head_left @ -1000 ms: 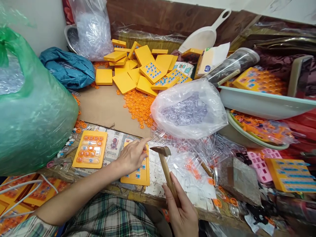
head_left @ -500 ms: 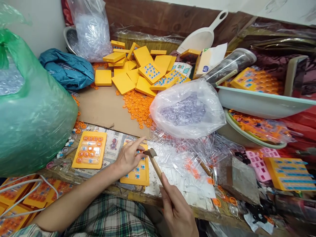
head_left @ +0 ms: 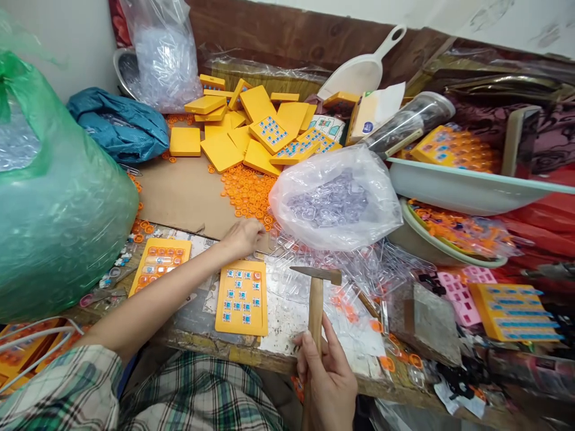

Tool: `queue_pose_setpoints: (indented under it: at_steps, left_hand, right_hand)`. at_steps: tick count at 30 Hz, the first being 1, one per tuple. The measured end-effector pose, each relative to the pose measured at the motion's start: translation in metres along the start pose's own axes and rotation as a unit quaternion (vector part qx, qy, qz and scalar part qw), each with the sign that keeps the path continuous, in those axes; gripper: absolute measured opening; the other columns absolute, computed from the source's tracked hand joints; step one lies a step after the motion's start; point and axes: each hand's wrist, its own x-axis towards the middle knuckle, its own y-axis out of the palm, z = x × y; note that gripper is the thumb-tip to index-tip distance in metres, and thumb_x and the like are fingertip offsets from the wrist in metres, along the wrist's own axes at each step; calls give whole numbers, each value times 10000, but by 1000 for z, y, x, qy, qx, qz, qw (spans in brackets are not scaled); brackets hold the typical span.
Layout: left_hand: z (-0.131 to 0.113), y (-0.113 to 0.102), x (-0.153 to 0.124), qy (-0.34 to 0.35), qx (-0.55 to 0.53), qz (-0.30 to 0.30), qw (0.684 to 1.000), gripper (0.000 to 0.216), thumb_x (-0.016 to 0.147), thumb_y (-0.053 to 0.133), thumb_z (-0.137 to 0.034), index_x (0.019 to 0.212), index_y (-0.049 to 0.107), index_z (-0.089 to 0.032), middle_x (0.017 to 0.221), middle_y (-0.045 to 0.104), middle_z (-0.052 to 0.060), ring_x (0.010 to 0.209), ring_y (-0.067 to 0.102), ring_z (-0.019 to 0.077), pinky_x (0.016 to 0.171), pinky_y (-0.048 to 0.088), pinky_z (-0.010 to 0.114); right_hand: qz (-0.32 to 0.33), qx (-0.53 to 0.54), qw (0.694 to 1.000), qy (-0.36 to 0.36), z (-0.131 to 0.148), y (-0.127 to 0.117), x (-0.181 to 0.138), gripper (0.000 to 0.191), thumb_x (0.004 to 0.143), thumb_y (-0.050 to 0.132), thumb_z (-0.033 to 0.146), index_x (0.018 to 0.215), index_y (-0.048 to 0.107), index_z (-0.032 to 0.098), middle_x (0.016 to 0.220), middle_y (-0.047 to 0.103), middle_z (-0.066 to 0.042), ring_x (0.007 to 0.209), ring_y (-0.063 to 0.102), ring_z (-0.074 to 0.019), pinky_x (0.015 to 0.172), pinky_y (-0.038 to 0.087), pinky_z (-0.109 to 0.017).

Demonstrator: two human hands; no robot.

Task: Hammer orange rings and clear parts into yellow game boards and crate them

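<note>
My right hand (head_left: 326,368) grips the wooden handle of a hammer (head_left: 316,305), its metal head raised over the right part of the bench. My left hand (head_left: 245,237) reaches to the near edge of a heap of orange rings (head_left: 247,191), fingers drawn together; whatever they hold is hidden. Below it lies a yellow board (head_left: 258,320) set with small blue-and-white pieces, one orange ring seated at its top right corner. Another yellow board (head_left: 185,246), with orange rings and clear long covers fitted, is partly behind my left forearm.
Yellow boards (head_left: 222,154) are piled at the back. An open plastic bag (head_left: 377,209) of clear pieces stands right of the rings, with loose clear parts (head_left: 381,266) before it. A green bag (head_left: 67,239) bulges at left. Right are a pale tray (head_left: 462,185) and a grey block (head_left: 431,323).
My left hand has left the yellow board and moved up to the orange rings. The hammer has swung right and upright, away from the board.
</note>
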Motion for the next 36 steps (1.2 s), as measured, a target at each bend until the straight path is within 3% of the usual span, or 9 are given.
queue_pose_setpoints:
  at_steps: [10,17,22,25,29,31,33,36]
  left_hand:
    - [-2,1,3,8,-22,32,999,245,767,530,-95,889,723,-186,889,702,49,839,622,190,799,490,300]
    - [8,1,9,-23,-67,44,997,178,738,592,-110,890,679,-143,748,691,12,679,625,137,636,497,225]
    - [6,0,7,-12,-46,29,998,129,752,576,-106,776,693,-154,853,682,50,841,620,190,801,494,300]
    - [-1,-3,-8,-1,-36,20,999,180,776,530,-80,840,683,-152,891,671,66,910,604,212,855,478,332]
    - [-12,-10,-52,17,-60,-8,998,298,810,507,-97,1088,580,-175,996,654,57,939,597,188,863,478,320]
    - [-17,-12,-75,22,-76,-5,997,327,815,520,-120,1135,531,-184,978,647,50,921,599,185,851,485,324]
    - [-20,-11,-92,21,-73,6,997,345,809,531,-121,1148,512,-182,962,641,55,932,595,196,856,485,338]
    - [-20,-8,-101,22,-58,4,998,376,812,521,-109,1179,490,-182,983,637,67,948,590,207,860,487,353]
  right_hand:
    - [7,-20,1000,7,-3,0,3,748,759,695,464,1406,423,208,671,626,23,443,385,-69,397,364,-204]
    - [8,-16,1000,0,3,2,1,751,757,701,450,1404,423,191,665,616,26,445,389,-77,410,364,-217]
    - [1,-24,1000,2,9,5,0,731,747,710,438,1388,450,203,646,602,42,439,385,-73,410,365,-216]
    - [3,-18,1000,-1,7,5,-2,737,749,710,436,1396,440,206,656,616,36,442,390,-69,408,369,-207]
    - [-14,-56,998,-15,1,3,-4,675,758,697,445,1364,490,232,642,625,33,445,444,-87,416,410,-219]
    - [-8,-101,994,-44,1,1,-4,586,759,695,430,1298,568,241,766,690,-6,563,579,-139,504,498,-258]
    - [29,-147,983,-102,4,0,-3,479,768,687,391,1221,636,244,998,716,-43,837,663,-217,714,556,-326]
    - [84,-195,951,-223,14,-2,-1,399,816,641,291,1214,637,273,1216,651,-31,1084,615,-250,939,492,-383]
